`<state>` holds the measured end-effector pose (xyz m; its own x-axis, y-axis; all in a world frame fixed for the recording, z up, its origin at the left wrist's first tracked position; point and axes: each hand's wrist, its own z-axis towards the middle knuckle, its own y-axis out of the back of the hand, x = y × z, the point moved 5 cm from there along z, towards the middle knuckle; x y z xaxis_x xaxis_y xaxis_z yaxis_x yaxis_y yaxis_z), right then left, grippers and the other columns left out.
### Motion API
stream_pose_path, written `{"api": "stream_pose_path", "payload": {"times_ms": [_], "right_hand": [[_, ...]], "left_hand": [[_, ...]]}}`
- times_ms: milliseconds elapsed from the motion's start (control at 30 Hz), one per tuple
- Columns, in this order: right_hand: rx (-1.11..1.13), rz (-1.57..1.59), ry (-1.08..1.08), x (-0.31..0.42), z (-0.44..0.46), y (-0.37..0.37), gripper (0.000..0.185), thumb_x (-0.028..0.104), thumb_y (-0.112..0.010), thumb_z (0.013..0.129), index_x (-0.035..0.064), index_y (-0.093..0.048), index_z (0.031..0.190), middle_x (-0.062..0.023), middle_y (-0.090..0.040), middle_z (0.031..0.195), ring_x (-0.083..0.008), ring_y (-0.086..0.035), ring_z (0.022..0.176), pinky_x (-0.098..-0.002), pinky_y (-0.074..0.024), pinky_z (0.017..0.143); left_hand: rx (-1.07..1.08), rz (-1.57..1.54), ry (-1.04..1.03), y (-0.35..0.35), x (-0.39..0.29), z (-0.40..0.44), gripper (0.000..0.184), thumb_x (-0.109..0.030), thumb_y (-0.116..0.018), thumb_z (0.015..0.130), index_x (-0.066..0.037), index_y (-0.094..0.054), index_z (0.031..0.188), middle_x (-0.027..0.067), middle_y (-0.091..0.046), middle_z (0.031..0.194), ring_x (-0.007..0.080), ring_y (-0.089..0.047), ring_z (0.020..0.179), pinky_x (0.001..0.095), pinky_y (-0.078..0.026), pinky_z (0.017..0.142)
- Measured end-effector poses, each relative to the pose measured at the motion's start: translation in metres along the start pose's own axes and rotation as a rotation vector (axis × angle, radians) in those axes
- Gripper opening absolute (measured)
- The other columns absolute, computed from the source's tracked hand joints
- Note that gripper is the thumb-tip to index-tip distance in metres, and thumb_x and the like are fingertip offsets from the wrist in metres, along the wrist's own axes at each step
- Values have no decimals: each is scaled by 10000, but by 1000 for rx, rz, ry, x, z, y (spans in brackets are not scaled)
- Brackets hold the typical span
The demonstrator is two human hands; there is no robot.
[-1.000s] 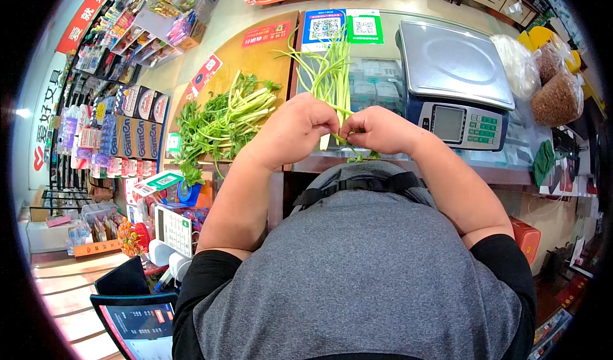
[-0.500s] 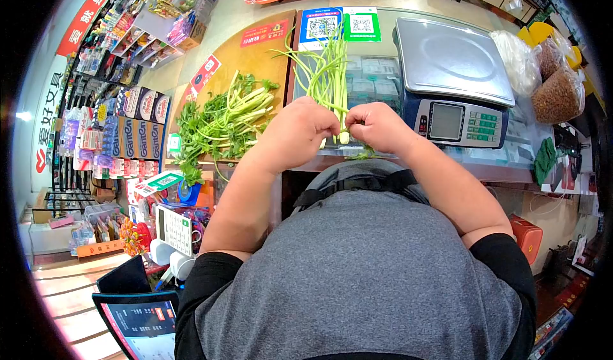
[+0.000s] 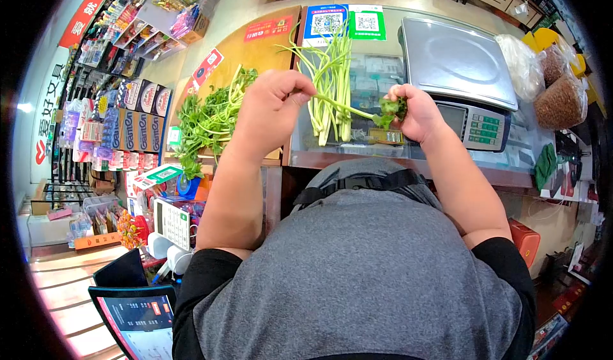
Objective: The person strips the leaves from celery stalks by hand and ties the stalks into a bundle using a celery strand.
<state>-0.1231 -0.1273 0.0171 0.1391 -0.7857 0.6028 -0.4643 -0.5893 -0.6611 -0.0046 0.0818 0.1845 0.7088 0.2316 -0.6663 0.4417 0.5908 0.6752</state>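
A single green celery stalk [image 3: 345, 106] stretches between my two hands above the glass counter. My left hand [image 3: 276, 108] pinches one end of it between thumb and fingers. At the leafy end, my right hand [image 3: 416, 112] is closed on the dark green celery leaves [image 3: 389, 112]. Beneath the held stalk lies a bundle of bare celery stalks [image 3: 329, 69] on the glass. A heap of leafy celery [image 3: 214, 114] rests on the wooden board to the left, partly hidden behind my left hand and forearm.
A digital scale [image 3: 456, 63] stands right of the stalks. Behind them lie blue [image 3: 325, 23] and green [image 3: 367, 23] QR-code cards. Plastic bags [image 3: 562, 95] sit at the far right. Boxed goods [image 3: 137, 127] and a screen [image 3: 137, 322] are on the left.
My hands have moved apart from their close position over the bundle. A stalk with leaves now spans between them, and the bare stalks lie loose on the glass.
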Motion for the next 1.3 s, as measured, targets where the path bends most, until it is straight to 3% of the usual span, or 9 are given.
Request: {"api": "stream_pose_path", "payload": {"times_ms": [167, 267, 300, 433, 567, 867, 1067, 1167, 1300], "right_hand": [[34, -109, -33, -1, -10, -22, 60, 137, -567, 838, 90, -588, 807, -61, -639, 821, -140, -557, 674, -260, -405, 551], [94, -148, 49, -8, -3, -31, 49, 111, -567, 857, 76, -597, 874, -53, -633, 801, -114, -552, 667, -243, -397, 530], [94, -166, 63, -7, -8, -41, 134, 100, -569, 877, 65, -615, 998, -19, -613, 773, -77, -530, 654, -216, -385, 530], [120, -596, -3, -11, -19, -56, 218, 70, -613, 877, 52, -639, 1093, 26, -564, 763, -60, -497, 661, -204, -413, 609], [148, -907, 262, -15, -18, -59, 166, 145, -637, 867, 10, -693, 946, -16, -642, 818, -84, -554, 749, -252, -462, 702], [276, -935, 331, -16, -25, -80, 72, 74, -639, 869, 5, -652, 884, 33, -609, 790, -64, -525, 721, -239, -448, 667], [114, -1185, 362, -13, -20, -73, 61, 73, -591, 805, 12, -598, 796, -17, -552, 646, -77, -500, 641, -273, -436, 586], [78, -1424, 642, -8, -22, -77, 106, 122, -566, 780, 25, -605, 759, -123, -593, 669, -181, -566, 616, -332, -462, 604], [-54, -1254, 539, 0, -24, -70, 120, 132, -535, 785, 31, -598, 767, -96, -565, 655, -176, -531, 598, -330, -430, 569]], "left_hand": [[-41, -123, 87, 5, -4, 6, 67, -7, -616, 823, -34, -636, 881, 67, -633, 790, 188, -598, 783, 294, -464, 716], [-52, -173, 100, 5, -6, 12, 67, -6, -601, 840, -24, -632, 897, 53, -630, 788, 137, -582, 746, 260, -457, 683], [-58, -167, 90, 6, -8, 15, 70, -5, -595, 844, -23, -632, 901, 47, -630, 790, 123, -576, 734, 251, -454, 672], [-76, -202, 43, 8, -14, 21, 72, -7, -585, 855, -19, -631, 909, 29, -631, 791, 90, -555, 708, 238, -447, 649], [-74, -225, 18, 11, -22, 21, 65, -1, -583, 859, -15, -629, 903, 13, -627, 783, 76, -549, 711, 232, -445, 648], [5, -231, 86, 16, -22, 18, 80, 32, -585, 881, -13, -612, 942, -13, -602, 881, 68, -560, 840, 217, -448, 770], [12, -303, 133, 14, -14, 17, 78, 30, -584, 881, -15, -616, 936, -16, -596, 880, 68, -554, 844, 213, -441, 775], [26, -341, 180, 10, -13, 15, 81, 33, -587, 878, -18, -618, 934, -19, -596, 873, 68, -552, 838, 211, -440, 771], [16, -320, 173, 9, -10, 15, 81, 34, -590, 874, -17, -617, 930, -19, -596, 866, 69, -554, 823, 207, -441, 758]]}}
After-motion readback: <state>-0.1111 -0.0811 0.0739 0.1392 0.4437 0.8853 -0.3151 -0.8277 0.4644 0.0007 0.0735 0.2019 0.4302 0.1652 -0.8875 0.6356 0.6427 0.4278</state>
